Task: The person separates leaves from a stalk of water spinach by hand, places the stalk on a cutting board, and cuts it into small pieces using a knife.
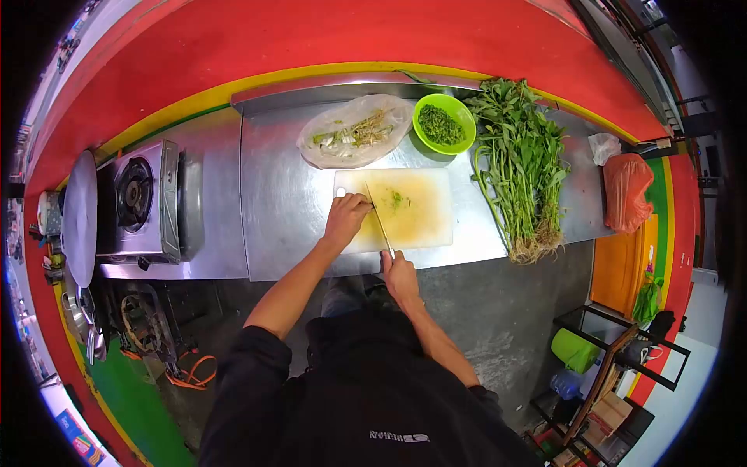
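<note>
My right hand (401, 276) is wrapped round the handle of a knife (381, 226). The long, thin blade points away from me over a white, yellow-stained cutting board (428, 218). Fingers bunched, my left hand (348, 216) rests at the board's left side, its fingertips close against the blade; what they pinch is too small to tell. Right of the blade lies a small scatter of chopped greens (398, 202). Behind the board stand a lime-green bowl (445, 149) of chopped greens and a clear plastic bag (311, 148) with stem and root scraps.
A large bunch of leafy greens with roots (523, 171) lies to the right on the steel counter (288, 226). Farther right sits a red plastic bag (627, 193). At the left is a gas stove (140, 202); a red wall (311, 35) rises behind.
</note>
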Tool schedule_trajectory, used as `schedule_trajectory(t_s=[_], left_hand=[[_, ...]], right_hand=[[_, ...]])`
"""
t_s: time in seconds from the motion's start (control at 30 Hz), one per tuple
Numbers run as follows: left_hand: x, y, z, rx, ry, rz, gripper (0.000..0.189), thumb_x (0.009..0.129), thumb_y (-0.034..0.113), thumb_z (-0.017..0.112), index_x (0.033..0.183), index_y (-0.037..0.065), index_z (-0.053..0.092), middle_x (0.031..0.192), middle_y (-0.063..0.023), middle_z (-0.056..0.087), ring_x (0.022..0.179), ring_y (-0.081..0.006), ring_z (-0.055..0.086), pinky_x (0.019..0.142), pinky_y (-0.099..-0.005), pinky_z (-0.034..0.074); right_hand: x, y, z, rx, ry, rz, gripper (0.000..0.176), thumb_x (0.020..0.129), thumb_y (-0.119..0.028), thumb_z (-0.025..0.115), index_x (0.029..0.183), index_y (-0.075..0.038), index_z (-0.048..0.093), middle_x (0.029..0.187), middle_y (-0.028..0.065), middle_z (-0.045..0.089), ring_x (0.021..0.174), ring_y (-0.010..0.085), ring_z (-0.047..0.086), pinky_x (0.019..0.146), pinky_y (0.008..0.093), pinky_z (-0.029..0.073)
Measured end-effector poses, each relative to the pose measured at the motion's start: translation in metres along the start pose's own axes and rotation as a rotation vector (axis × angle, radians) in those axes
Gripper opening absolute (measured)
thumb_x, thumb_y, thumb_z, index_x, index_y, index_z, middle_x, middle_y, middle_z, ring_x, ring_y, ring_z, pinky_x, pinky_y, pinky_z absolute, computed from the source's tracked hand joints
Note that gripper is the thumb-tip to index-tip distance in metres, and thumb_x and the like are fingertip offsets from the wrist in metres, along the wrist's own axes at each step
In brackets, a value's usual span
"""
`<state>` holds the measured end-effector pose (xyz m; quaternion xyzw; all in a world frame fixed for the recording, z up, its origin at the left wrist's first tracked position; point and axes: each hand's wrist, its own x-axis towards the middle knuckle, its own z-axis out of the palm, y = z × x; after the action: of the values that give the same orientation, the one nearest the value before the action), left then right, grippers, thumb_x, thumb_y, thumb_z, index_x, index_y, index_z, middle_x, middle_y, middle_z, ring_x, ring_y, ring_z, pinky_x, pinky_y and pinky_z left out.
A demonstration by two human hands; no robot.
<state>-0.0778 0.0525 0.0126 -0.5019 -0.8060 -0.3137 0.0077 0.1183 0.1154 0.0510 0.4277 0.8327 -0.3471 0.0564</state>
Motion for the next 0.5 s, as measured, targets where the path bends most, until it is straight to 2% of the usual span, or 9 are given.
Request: schedule_trajectory(t_s=[0.23,0.5], left_hand=[[-0.005,-0.002,-0.004,-0.024,0.003,0.039,0.014,0.085,0.015,0.071,0.097,0.01,0.073,0.102,0.0016,0.065,0.098,-0.018,0.06,0.08,-0.0363,0.044],[-0.006,-0.009,-0.001,-0.062,0.037,0.068,0.015,0.081,0.012,0.071,0.096,0.011,0.074,0.099,0.0036,0.07,0.091,-0.0162,0.062,0.081,-0.0356,0.044]], right_hand=[[-0.004,0.0,-0.009,0.084,-0.061,0.016,0.052,0.103,-0.042,0.048,0.094,0.008,0.061,0.08,0.0372,0.064,0.08,0.0561,0.063,0.072,0.0608,0.05],[-0.013,0.004,-0.006,0.109,-0.062,0.007,0.051,0.103,-0.042,0.049,0.092,0.007,0.061,0.079,0.0367,0.064,0.08,0.0554,0.063,0.072,0.0613,0.05]])
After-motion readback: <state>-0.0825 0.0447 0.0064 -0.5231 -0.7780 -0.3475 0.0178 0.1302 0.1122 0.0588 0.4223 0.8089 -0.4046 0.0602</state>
